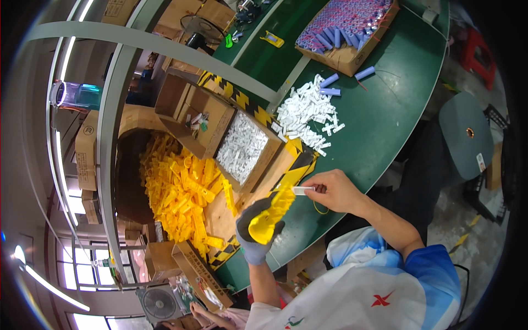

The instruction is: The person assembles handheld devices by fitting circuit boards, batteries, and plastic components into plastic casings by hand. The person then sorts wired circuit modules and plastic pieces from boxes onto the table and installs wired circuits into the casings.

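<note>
Your gloved left hand (253, 247) wraps a yellow shell (270, 217) over the counter (379, 126), your right hand (336, 191) pinching a white piece (302, 190) just by its far end. That shell looks light, stiff, slick: grip its sides! Beyond, yellow shells (179, 184), white pieces (300, 113), purple cylinders (330, 37).

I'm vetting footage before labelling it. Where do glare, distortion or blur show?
Glare, head view: the tube lights and windows at left blow out to white; distortion, head view: the green table has a bowed edge, and the corners go black; blur, head view: the yellow part in the left hand looks slightly soft.
</note>
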Demonstrator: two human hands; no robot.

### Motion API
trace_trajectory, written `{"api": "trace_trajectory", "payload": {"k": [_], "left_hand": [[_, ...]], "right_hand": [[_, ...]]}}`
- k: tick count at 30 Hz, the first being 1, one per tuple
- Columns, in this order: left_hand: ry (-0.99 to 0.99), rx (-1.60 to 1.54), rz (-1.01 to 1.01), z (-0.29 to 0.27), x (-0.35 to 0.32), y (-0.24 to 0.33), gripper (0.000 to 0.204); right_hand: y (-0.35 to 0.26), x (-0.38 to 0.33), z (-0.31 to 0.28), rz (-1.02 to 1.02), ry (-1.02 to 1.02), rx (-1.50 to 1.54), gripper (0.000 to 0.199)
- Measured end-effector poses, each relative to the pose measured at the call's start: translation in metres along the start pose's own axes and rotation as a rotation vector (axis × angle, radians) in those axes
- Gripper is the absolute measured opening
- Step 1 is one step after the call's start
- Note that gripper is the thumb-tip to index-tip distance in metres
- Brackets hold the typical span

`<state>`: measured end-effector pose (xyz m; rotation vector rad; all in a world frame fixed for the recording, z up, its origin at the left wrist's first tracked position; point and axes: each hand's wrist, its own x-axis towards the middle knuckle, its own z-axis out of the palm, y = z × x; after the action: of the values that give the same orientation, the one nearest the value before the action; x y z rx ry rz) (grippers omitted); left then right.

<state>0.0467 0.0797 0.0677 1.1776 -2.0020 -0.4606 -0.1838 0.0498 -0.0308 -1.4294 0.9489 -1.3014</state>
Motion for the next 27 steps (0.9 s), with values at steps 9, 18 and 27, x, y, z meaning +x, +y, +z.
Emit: {"api": "trace_trajectory", "payload": {"k": [9, 18, 27], "left_hand": [[0.077, -0.435, 0.104, 0.010, -0.014, -0.001, 0.058], [0.340, -0.949, -0.130, 0.059, -0.026, -0.011, 0.047], [0.340, -1.158, -0.157, 0.098, 0.005, -0.017, 0.072]], "right_hand": [[-0.002, -0.004, -0.015, 0.108, -0.156, 0.298, 0.027], [-0.006, -0.012, -0.015, 0.251, -0.434, 0.975, 0.064], [0.017, -0.020, -0.003, 0.251, -0.324, 1.389, 0.064]]}}
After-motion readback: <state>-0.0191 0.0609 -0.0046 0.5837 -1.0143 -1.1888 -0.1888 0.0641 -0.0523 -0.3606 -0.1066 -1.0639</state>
